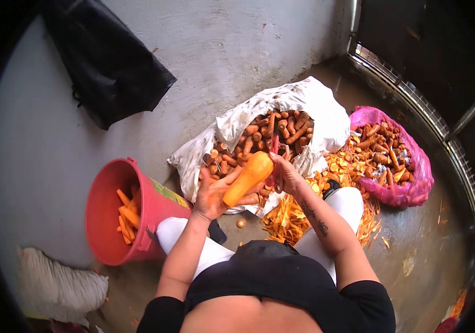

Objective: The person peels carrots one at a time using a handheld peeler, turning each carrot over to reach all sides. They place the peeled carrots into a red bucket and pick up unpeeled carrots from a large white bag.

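Observation:
A large peeled orange vegetable [248,178] lies across my left hand [212,195], its narrow end toward my palm and its wide end up by my right hand. My right hand [286,173] is closed round a red-handled tool [274,143] with a dark blade that points away from me. Behind my hands, an open white sack [318,108] holds unpeeled carrots [248,145]. Orange peelings [287,219] and cut round slices [334,164] are heaped on the floor under and beyond my right forearm.
To the left stands a red bucket [162,210] with peeled carrots [129,216] inside. A pink bag [423,176] of carrot pieces lies at the right. A black sheet [112,66] hangs on the wall. One stuffed pale sack [60,280] rests at the lower left.

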The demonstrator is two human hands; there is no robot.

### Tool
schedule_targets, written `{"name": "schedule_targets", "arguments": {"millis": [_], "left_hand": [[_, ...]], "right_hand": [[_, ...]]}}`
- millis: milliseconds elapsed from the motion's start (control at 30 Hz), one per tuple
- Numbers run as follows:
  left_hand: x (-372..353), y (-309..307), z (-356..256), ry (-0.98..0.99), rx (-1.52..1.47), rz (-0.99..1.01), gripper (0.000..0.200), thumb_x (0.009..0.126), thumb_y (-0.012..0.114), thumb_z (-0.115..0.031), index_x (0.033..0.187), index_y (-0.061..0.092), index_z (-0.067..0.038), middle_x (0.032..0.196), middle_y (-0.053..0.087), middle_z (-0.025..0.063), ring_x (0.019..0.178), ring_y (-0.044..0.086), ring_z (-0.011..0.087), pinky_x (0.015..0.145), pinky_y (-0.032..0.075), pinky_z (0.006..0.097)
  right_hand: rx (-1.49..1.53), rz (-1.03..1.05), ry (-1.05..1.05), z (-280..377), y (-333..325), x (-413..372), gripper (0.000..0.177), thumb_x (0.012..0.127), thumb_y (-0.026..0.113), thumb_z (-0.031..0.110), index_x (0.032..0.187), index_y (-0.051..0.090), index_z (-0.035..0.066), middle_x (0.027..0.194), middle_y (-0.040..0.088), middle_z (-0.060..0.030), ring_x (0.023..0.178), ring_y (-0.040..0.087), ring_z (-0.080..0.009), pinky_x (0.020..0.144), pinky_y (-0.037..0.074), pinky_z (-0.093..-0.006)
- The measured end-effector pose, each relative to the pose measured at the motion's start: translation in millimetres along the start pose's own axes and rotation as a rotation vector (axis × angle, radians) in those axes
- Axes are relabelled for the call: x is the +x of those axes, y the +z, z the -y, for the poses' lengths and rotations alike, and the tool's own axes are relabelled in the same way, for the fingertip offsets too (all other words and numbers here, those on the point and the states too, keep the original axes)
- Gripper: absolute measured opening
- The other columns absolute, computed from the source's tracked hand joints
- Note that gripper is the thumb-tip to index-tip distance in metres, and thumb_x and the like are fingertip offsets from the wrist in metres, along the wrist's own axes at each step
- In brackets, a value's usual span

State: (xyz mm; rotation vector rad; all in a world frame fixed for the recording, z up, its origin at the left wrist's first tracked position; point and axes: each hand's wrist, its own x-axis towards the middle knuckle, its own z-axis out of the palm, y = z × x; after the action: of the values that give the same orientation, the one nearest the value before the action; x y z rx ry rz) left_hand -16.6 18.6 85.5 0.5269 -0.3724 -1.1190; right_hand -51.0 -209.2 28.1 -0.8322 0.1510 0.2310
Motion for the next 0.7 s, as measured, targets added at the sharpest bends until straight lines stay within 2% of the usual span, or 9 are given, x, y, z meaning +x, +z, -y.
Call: {"name": "schedule_targets", "arguments": {"millis": [33,133,167,300,333,467,533,600,700], "left_hand": [[1.0,-4.9,0.9,-0.101,0.033,-0.058,0.096,0.080,0.065,-0.061,0.141,0.029,0.005,0.135,0.044,0.0266,0.122,0.052,0.0344,0.090,0.053,0.0433],[7.0,-2.0,2.3,-0.424,0.650,-0.275,0.081,0.080,0.075,-0.041,0.135,0.038,0.004,0.121,0.057,0.0207,0.113,0.059,0.0284,0.082,0.056,0.0376],[10.5,4.0,8.6,-0.399,0.732,-0.379,0.063,0.078,0.078,-0.029,0.124,0.048,0.002,0.105,0.065,0.0143,0.101,0.064,0.0237,0.082,0.054,0.0362],[18.0,-18.9,34.5,0.245,1.278,-0.421,0.060,0.070,0.082,-0.033,0.113,0.052,-0.003,0.095,0.069,0.0114,0.087,0.068,0.0267,0.081,0.052,0.0380],[15.7,-20.6,33.6,0.210,1.421,-0.487,0.061,0.069,0.082,-0.034,0.113,0.052,-0.005,0.095,0.069,0.0128,0.088,0.067,0.0287,0.081,0.052,0.0392],[8.3,-10.3,25.3,0.117,1.844,-0.664,0.061,0.064,0.080,-0.032,0.113,0.051,-0.010,0.096,0.067,0.0183,0.091,0.065,0.0371,0.078,0.052,0.0445],[6.3,-9.5,25.7,0.057,1.928,-0.717,0.059,0.064,0.080,-0.028,0.112,0.053,-0.007,0.098,0.067,0.0169,0.092,0.065,0.0361,0.079,0.052,0.0428],[4.5,-11.5,28.5,0.083,1.956,-0.716,0.057,0.067,0.077,-0.029,0.112,0.052,-0.008,0.097,0.067,0.0168,0.090,0.064,0.0382,0.076,0.051,0.0460],[5.7,-29.3,34.5,0.078,2.094,-0.715,0.058,0.069,0.076,-0.031,0.115,0.050,-0.007,0.094,0.066,0.0166,0.085,0.064,0.0382,0.072,0.051,0.0469]], "right_hand": [[-0.048,-0.083,-0.087,7.5,20.6,-12.9,0.048,0.085,0.067,0.044,0.111,0.053,0.007,0.073,0.060,-0.0009,0.053,0.054,-0.0064,0.046,0.042,-0.0202],[-0.383,0.049,-0.057,10.7,22.2,-22.3,0.049,0.087,0.069,0.034,0.120,0.046,0.006,0.078,0.059,-0.0004,0.057,0.053,-0.0056,0.046,0.041,-0.0209],[-0.407,0.069,-0.107,7.7,23.5,-25.8,0.049,0.089,0.066,0.034,0.124,0.045,0.006,0.076,0.057,0.0005,0.058,0.052,-0.0059,0.046,0.041,-0.0212],[-0.596,-0.154,-0.244,-5.5,6.3,-37.0,0.047,0.093,0.062,0.034,0.127,0.048,0.007,0.073,0.056,0.0011,0.061,0.052,-0.0056,0.053,0.042,-0.0221],[-0.695,-0.259,-0.275,-3.5,4.0,-46.1,0.036,0.092,0.063,0.030,0.117,0.056,0.005,0.074,0.055,0.0009,0.061,0.050,-0.0054,0.055,0.041,-0.0222],[-0.610,-0.350,-0.401,-12.7,-1.9,-76.9,0.024,0.089,0.068,0.026,0.093,0.063,0.003,0.070,0.055,0.0024,0.065,0.053,-0.0063,0.060,0.042,-0.0228],[-0.751,-0.389,-0.371,-31.0,-7.8,-85.5,0.024,0.091,0.066,0.022,0.103,0.061,0.003,0.072,0.057,0.0025,0.066,0.053,-0.0061,0.060,0.040,-0.0207],[-0.553,-0.327,-0.426,-55.8,-2.9,-87.8,0.017,0.093,0.064,0.019,0.101,0.060,0.004,0.072,0.051,0.0054,0.064,0.044,-0.0034,0.059,0.036,-0.0194],[-0.690,-0.274,-0.431,-85.7,-15.9,-83.4,0.015,0.097,0.057,0.018,0.101,0.059,0.003,0.075,0.048,0.0067,0.066,0.042,-0.0023,0.060,0.035,-0.0188]]}}
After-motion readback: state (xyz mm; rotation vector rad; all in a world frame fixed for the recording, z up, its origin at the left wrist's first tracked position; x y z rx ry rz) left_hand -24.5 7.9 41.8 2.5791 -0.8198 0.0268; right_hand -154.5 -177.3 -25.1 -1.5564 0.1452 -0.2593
